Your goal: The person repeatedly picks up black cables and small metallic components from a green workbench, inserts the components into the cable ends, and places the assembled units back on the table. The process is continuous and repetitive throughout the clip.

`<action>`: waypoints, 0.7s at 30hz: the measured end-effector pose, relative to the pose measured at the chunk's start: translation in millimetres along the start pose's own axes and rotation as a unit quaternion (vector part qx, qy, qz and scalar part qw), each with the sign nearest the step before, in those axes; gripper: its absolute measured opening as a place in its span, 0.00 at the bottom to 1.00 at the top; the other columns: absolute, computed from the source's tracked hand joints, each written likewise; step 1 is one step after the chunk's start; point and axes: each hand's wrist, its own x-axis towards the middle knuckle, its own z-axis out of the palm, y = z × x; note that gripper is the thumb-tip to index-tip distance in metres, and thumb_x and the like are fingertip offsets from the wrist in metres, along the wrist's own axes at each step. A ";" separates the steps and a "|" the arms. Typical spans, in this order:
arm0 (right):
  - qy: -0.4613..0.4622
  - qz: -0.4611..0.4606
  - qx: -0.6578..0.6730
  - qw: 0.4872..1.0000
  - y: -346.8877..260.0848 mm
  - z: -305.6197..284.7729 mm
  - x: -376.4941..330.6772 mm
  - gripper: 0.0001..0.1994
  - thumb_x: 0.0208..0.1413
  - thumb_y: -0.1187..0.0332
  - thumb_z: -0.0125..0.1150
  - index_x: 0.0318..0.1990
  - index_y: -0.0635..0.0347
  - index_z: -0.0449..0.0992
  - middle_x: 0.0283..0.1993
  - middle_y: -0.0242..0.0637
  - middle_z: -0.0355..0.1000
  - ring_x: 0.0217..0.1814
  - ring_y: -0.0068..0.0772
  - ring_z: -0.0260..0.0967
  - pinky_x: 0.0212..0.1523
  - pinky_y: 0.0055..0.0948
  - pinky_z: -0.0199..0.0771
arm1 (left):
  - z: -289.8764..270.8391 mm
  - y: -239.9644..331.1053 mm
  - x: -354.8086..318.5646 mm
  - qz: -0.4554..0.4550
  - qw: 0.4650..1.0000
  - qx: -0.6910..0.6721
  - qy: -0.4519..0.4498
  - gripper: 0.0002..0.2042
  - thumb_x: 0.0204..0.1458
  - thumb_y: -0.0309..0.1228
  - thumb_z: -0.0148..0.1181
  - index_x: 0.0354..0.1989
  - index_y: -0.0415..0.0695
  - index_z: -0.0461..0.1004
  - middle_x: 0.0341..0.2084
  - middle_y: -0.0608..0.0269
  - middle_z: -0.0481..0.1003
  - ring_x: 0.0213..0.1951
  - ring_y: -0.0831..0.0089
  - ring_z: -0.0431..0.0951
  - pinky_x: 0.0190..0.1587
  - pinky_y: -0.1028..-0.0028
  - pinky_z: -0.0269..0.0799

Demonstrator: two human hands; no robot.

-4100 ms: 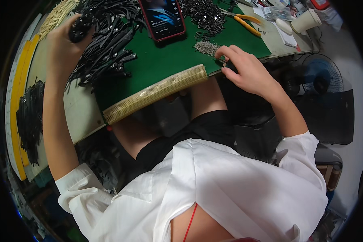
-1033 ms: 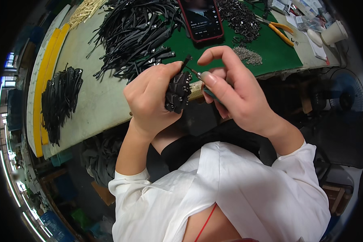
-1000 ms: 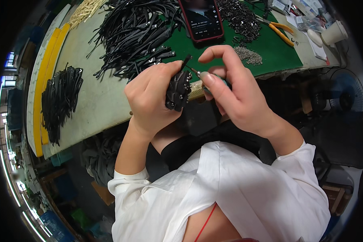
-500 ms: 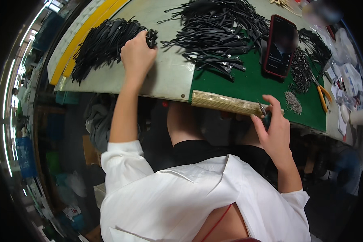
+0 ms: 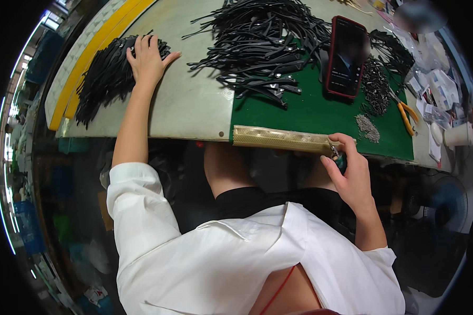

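Observation:
My left hand (image 5: 148, 65) lies with spread fingers on the right end of a pile of black eyeglass temples (image 5: 101, 79), at the table's far left. By the front edge, my right hand (image 5: 356, 173) is closed round a small pair of pliers (image 5: 341, 162) with a dark green handle; its metal tip points up and left, and part of it is hidden in the palm. Just beyond is a gold patterned strip (image 5: 278, 137) along the table edge. A larger heap of black eyeglass temples (image 5: 257, 47), some showing shiny metal hinges, covers part of a green mat (image 5: 310, 113).
A phone in a red case (image 5: 347, 58) stands tilted on the mat. Right of it are a pile of small dark parts (image 5: 374, 86), tiny grey pieces (image 5: 367, 129) and orange-handled pliers (image 5: 405, 116). A yellow edge strip (image 5: 81, 73) borders the left side.
My left hand has opened, its fingers spreading over the left pile. My right hand keeps the pliers by the strip. The whole view has shifted slightly.

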 end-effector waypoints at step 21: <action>0.006 0.014 0.040 0.999 16.3 -14.4 -11.1 0.18 0.54 0.69 0.66 0.51 0.58 0.71 0.36 0.44 0.76 0.35 0.44 0.77 0.38 0.34 0.75 | -79.4 208.6 3.3 0.325 0.912 -0.250 0.013 0.21 0.48 0.40 0.67 0.48 0.46 0.71 0.39 0.62 0.69 0.42 0.64 0.72 0.40 0.69 0.72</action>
